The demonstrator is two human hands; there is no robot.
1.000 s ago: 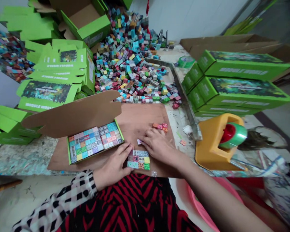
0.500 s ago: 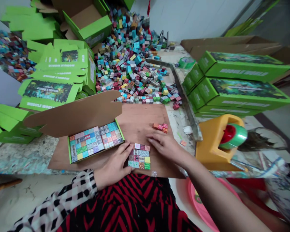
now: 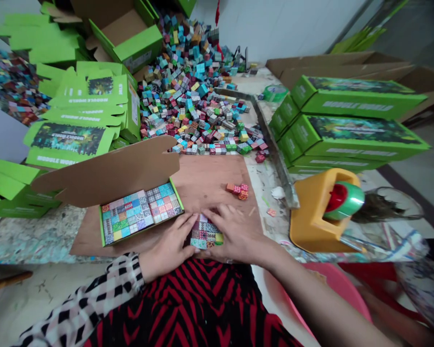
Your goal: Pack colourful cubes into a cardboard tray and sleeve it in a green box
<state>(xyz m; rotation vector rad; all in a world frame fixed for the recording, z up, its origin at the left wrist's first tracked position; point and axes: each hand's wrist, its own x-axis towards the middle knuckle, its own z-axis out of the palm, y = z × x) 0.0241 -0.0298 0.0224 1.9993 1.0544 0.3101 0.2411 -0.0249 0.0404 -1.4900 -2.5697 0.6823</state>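
Note:
A small block of patterned cubes (image 3: 203, 233) lies on the brown cardboard sheet (image 3: 206, 176) near the table's front edge. My left hand (image 3: 171, 246) rests along its left side, with fingertips at the upper corner and thumb at the lower one. Over the block's right side curves my right hand (image 3: 235, 231), its fingers and thumb against the top and bottom edges, partly covering the cubes. Left of the hands stands an open green box (image 3: 101, 226) filled with rows of cubes, its brown lid (image 3: 119, 168) raised. A few red and orange cubes (image 3: 237, 190) lie beyond my right hand.
A large heap of loose cubes (image 3: 195, 101) covers the table's back. Green flattened cartons (image 3: 68, 135) are stacked at left, closed green boxes (image 3: 361, 137) at right. A yellow tape dispenser (image 3: 307, 212) stands right of a metal strip (image 3: 275, 144). Below is a pink basin (image 3: 347, 294).
My right hand has moved left and down from beside the red cubes onto the right side of the cube block. My left hand has stayed at the block's left side.

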